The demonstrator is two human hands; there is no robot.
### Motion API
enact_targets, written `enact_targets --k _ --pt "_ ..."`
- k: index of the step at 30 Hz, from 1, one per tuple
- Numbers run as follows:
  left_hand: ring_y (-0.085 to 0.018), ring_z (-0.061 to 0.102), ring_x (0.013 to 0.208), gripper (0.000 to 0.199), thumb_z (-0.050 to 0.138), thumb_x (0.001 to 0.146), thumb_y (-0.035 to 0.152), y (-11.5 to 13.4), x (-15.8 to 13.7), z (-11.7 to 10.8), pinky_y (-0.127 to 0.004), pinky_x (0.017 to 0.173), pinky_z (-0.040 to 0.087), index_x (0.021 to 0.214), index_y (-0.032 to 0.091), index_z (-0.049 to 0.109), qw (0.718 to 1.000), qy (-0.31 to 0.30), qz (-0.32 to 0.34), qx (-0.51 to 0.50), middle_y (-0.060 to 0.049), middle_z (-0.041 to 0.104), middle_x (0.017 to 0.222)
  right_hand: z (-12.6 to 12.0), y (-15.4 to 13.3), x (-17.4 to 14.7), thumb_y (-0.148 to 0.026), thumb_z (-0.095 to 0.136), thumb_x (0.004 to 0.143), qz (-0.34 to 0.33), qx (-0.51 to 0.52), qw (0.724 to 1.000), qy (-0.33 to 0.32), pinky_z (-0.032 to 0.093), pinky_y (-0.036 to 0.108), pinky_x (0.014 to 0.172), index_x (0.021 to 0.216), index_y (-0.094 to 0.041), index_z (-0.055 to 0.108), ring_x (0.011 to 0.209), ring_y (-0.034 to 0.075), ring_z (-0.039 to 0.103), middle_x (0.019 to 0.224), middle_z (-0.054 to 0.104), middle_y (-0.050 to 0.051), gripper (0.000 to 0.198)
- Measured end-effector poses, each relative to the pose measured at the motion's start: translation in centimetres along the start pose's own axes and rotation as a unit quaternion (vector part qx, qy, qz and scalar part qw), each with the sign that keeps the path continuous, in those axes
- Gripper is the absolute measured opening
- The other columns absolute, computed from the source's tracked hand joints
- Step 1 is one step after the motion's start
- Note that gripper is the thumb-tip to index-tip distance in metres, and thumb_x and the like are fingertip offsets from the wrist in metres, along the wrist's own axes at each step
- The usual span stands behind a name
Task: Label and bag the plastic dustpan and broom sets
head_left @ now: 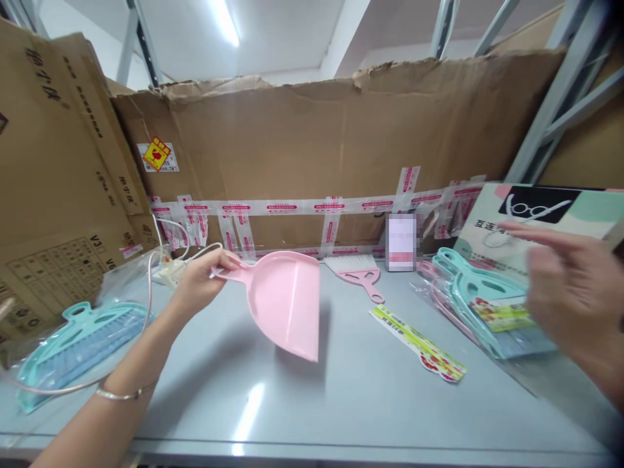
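My left hand [207,276] is closed around the handle of a pink dustpan [277,299], which it holds up above the grey table with the straight edge facing right. On the right, my right hand [570,292] is raised with its fingers stretched out, slightly blurred and holding nothing I can see. A small pink brush [358,276] with white bristles lies behind and right of the dustpan. In front of the brush is a yellow-green printed card [419,341]. Turquoise dustpan-and-brush sets [487,292] in clear plastic lie beside my right hand.
Another bagged turquoise set [88,338] lies at the left, with a white cable [149,292] running over it. A phone [402,242] leans against the taped cardboard wall [292,143] at the back. Tall cartons [53,162] stand left; a printed box [536,227] is at right.
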State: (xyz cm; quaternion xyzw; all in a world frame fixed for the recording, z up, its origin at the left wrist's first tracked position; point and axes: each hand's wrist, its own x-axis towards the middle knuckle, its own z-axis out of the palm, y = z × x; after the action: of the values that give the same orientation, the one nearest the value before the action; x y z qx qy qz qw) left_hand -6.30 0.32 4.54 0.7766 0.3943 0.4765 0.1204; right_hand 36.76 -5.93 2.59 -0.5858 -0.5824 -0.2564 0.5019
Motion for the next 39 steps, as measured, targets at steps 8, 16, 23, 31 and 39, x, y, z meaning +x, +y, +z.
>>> enact_targets --k 8,16,23,31,39 --pt "-0.017 0.061 0.074 0.021 0.066 0.07 0.029 3.4 4.4 2.7 -0.03 0.067 0.047 0.058 0.016 0.054 0.984 -0.135 0.057 -0.105 -0.006 0.066 0.08 6.9 -11.0 2.4 -0.046 0.06 0.073 0.038 0.319 0.825 -0.464 0.048 0.037 0.08 0.113 -0.024 0.054 0.093 0.022 0.061 0.099 0.066 0.004 0.046" --pt "-0.017 0.059 0.095 0.041 0.061 0.077 0.032 1.4 3.5 4.7 -0.034 0.082 0.048 0.115 0.024 0.048 0.95 -0.049 -0.071 -0.301 -0.006 0.055 0.117 9.0 -11.1 -0.1 -0.047 0.063 0.068 0.242 0.441 0.74 -0.446 0.046 0.025 0.057 0.095 -0.018 0.06 0.071 0.016 0.06 0.085 0.064 0.002 0.04" --pt "-0.024 0.049 0.115 0.052 0.057 0.079 0.044 0.5 -1.2 8.1 -0.033 0.09 0.044 0.127 0.029 0.044 0.898 -0.184 -0.241 -0.319 -0.004 0.052 0.127 10.1 -10.5 -2.9 -0.052 0.061 0.067 0.342 0.454 0.749 -0.34 0.048 0.032 0.067 0.101 -0.022 0.057 0.087 0.024 0.061 0.091 0.066 0.004 0.046" --pt "-0.027 0.052 0.111 0.06 0.064 0.071 0.045 -0.7 -2.0 8.9 -0.033 0.086 0.045 0.122 0.019 0.047 0.899 -0.098 -0.294 -0.31 -0.008 0.058 0.12 12.3 -3.8 -1.7 -0.061 0.032 0.081 0.187 0.122 0.883 -0.414 0.043 0.029 0.061 0.099 -0.019 0.049 0.077 0.02 0.059 0.085 0.063 0.007 0.049" --pt "-0.026 0.054 0.107 0.061 0.064 0.072 0.045 -0.1 -1.6 8.0 -0.032 0.082 0.045 0.124 0.018 0.046 0.904 -0.081 -0.28 -0.312 -0.009 0.057 0.12 12.4 -3.0 -1.9 -0.031 0.057 0.067 0.078 -0.144 0.835 -0.526 0.037 0.03 0.056 0.073 -0.017 0.058 0.076 0.026 0.061 0.085 0.065 0.012 0.015"
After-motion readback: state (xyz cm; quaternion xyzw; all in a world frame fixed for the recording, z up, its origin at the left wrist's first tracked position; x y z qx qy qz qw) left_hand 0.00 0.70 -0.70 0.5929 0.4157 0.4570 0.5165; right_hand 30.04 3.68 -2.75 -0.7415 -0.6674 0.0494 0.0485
